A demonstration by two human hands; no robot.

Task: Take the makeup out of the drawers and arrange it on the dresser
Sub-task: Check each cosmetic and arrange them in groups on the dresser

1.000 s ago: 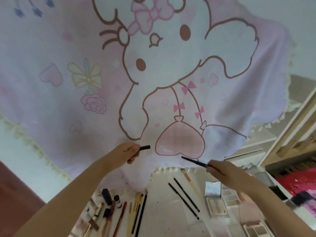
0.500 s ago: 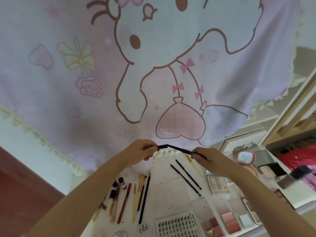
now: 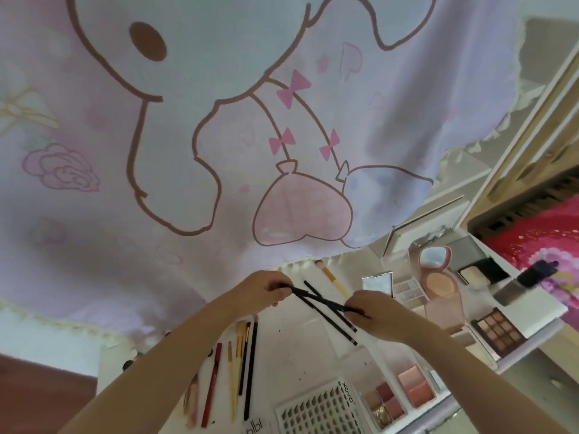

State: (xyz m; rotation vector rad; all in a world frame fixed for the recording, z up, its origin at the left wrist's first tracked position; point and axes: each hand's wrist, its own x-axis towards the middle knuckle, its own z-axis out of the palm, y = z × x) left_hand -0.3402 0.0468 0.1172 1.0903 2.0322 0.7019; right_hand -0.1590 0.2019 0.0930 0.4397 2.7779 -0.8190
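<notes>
Black pencils (image 3: 332, 314): three. Yellow-handled brushes (image 3: 332, 280): three. Red pencil (image 3: 211, 386): one. Open palettes (image 3: 497, 330): about four.

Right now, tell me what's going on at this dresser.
A person holds a thin black pencil between both hands above the dresser: the left hand pinches one end, the right hand the other. Brushes, a red pencil and open palettes lie laid out below.

"XOYO" runs along the edge of the lash tray (image 3: 316, 408) (other lettering nearby is cut off).
</notes>
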